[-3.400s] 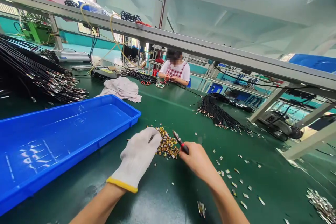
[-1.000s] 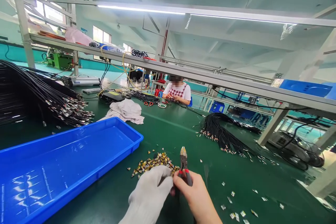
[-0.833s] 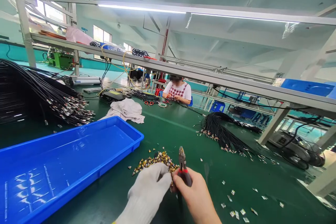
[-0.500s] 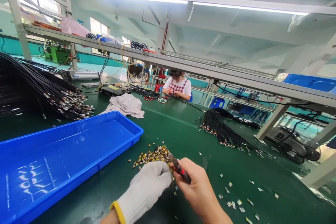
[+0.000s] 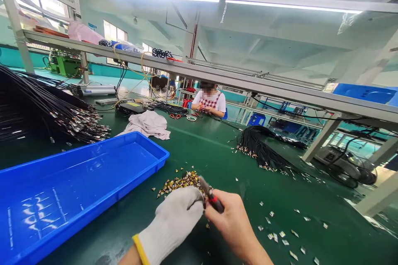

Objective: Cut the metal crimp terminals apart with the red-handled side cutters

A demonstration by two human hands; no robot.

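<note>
My left hand [image 5: 178, 211], in a white knit glove with a yellow cuff, is closed in a pinch; whatever its fingertips hold is hidden. Close against it, my bare right hand [image 5: 231, 221] grips pliers [image 5: 214, 201] with black and red handles and a grey metal head pointing up and left. Both hands meet at the near edge of a heap of small yellow, silver and dark pieces [image 5: 178, 183], which lies on the green tabletop [image 5: 199, 155]. Several small silvery pieces [image 5: 275, 237] are scattered right of my right hand.
A blue tray [image 5: 93, 169] stands at left, a pale cloth [image 5: 146, 124] behind it. Bundles of black cables lie at far left [image 5: 68, 112] and right [image 5: 264, 145]. A metal shelf rail [image 5: 217, 75] crosses above the table. A co-worker [image 5: 209, 101] sits across.
My gloved left hand has rolled slightly and its fingers have shifted against the pliers. The pliers and my right hand have moved slightly. The heap looks much the same.
</note>
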